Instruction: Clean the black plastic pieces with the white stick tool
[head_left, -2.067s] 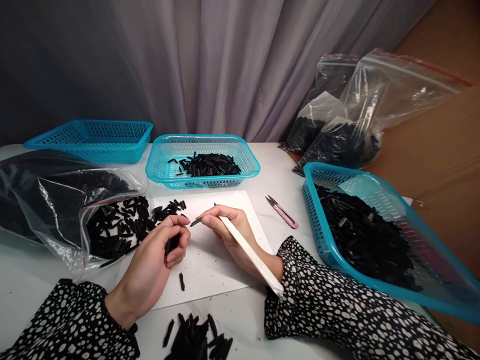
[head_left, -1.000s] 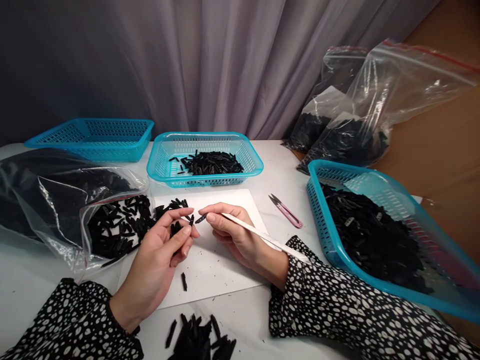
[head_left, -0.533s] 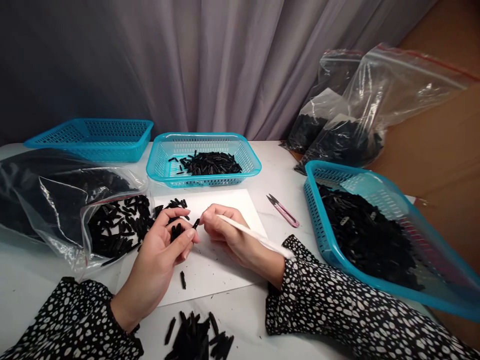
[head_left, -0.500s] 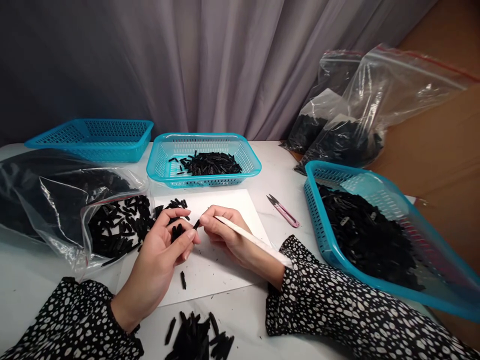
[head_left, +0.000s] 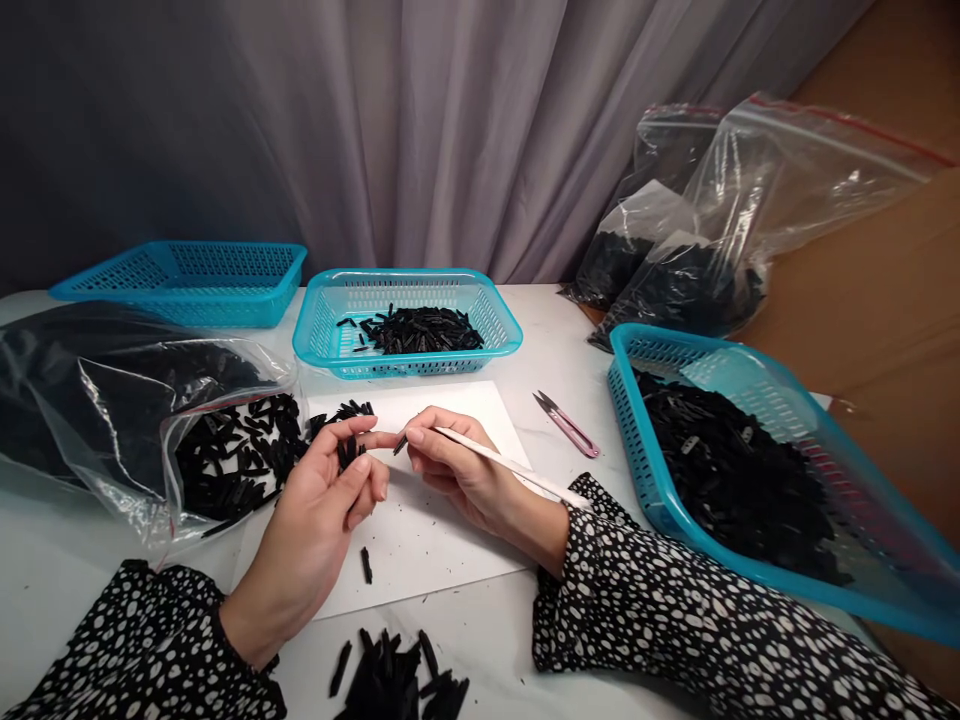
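My left hand point(head_left: 322, 500) is curled around several small black strips point(head_left: 349, 453), held between fingers and thumb. My right hand point(head_left: 457, 465) grips a slim white stick point(head_left: 517, 468) like a pen, its rear end reaching the sleeve. A short dark piece point(head_left: 401, 443) pokes out at the right fingertips, close to the left fingers; I cannot tell whether it is a loose strip or the stick's tip. Both hands are above a white sheet of paper point(head_left: 450, 540), where one black strip point(head_left: 366, 565) lies among tiny crumbs.
A blue basket point(head_left: 409, 368) with black strips stands behind the paper, another blue basket point(head_left: 180, 312) at back left. A larger filled basket point(head_left: 637, 440) is at right, beside pink thread snips point(head_left: 566, 425). An open plastic bag point(head_left: 112, 420) spills strips; a pile point(head_left: 394, 675) lies in front.
My hands have drawn slightly apart. The dark piece that was between both hands' fingertips is now at the right fingertips only, and the left fingers have shifted around their strips.
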